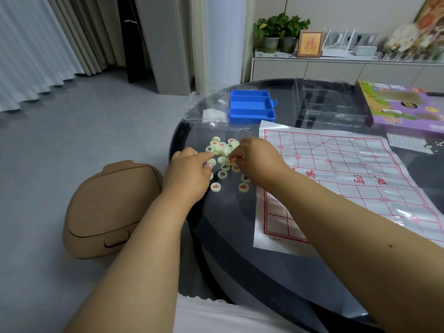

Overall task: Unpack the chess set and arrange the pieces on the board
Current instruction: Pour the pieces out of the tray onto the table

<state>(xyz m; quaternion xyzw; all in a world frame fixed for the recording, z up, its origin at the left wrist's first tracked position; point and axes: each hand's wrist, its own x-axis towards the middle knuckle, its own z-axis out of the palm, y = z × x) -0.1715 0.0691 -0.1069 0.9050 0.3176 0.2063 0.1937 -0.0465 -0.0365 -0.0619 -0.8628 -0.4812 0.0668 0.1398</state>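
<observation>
Board (348, 179) unrolled on surface (240, 212), right of both hands, no pieces on it yet. Box (251, 105) beyond hands, empty. Pieces (222, 152) heaped between hands. Left hand (189, 174) fingering one; right hand (255, 158) pinching one. Arranging not started.

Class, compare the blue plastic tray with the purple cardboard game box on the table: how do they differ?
The blue plastic tray lies open, its three compartments showing nothing inside; the purple cardboard game box is covered in printed pictures. The tray sits at the table's left, near the chess pieces; the box sits far right, partly cut off. The box looks larger. Both rest on the dark glass table.
</observation>
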